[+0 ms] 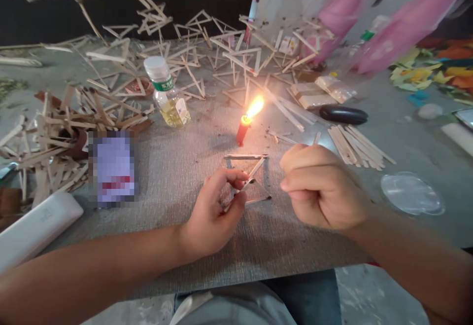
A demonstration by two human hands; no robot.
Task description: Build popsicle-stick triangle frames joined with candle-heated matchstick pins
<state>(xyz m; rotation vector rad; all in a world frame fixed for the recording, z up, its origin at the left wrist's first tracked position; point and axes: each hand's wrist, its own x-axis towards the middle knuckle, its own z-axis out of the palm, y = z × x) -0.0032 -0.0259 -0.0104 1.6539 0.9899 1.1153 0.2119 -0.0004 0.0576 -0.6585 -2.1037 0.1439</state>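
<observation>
My left hand (pixel 218 211) pinches a small frame of thin wooden sticks (pixel 246 157) between thumb and fingers, low over the table. The frame has a squarish outline with a slanting stick inside and dark spots at its joints. To the right of it my right hand (pixel 321 187) is closed, its fingers curled in; whatever they may hold is too small or hidden to name. Just beyond the frame stands a short red candle (pixel 243 130), upright and burning with a bright flame leaning right.
A bottle of yellowish liquid (pixel 172 100) stands behind left, near a purple box (pixel 114 167) and a stick pile (pixel 55 142). Joined stick shapes (pixel 192 63) spread across the back. At right are loose sticks (pixel 356 147), a black oval object (pixel 343 114) and a clear lid (pixel 412 193).
</observation>
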